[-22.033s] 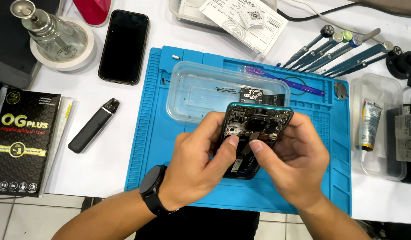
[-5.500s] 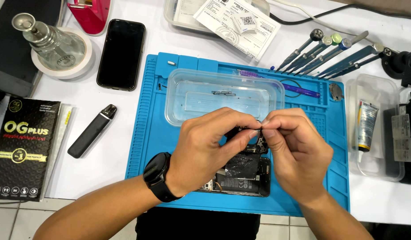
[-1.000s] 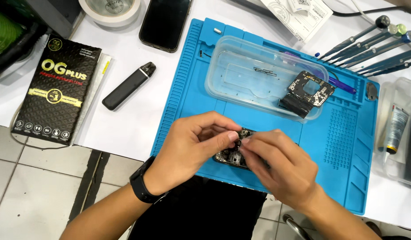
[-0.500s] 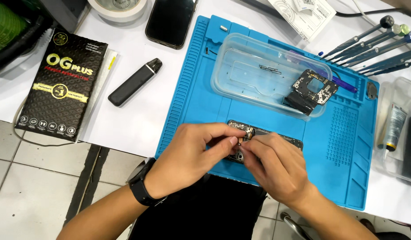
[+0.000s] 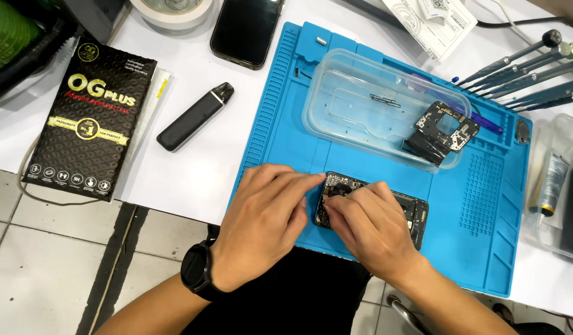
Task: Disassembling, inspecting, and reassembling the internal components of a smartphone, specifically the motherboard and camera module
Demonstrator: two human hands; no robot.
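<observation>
Item: opened phone, back off, lying flat on blue mat near its front edge. Your left hand steadies upper end, fingers curled; right hand pinches inside; pinched part hidden. Likely light, rigid, fragile internals: grip frame edges.

A white table filled most of the frame under bright, even light, while at the lower left lay a floor of pale grey tiles with dark joints, one wide dark strip running up towards the table's near edge.
</observation>
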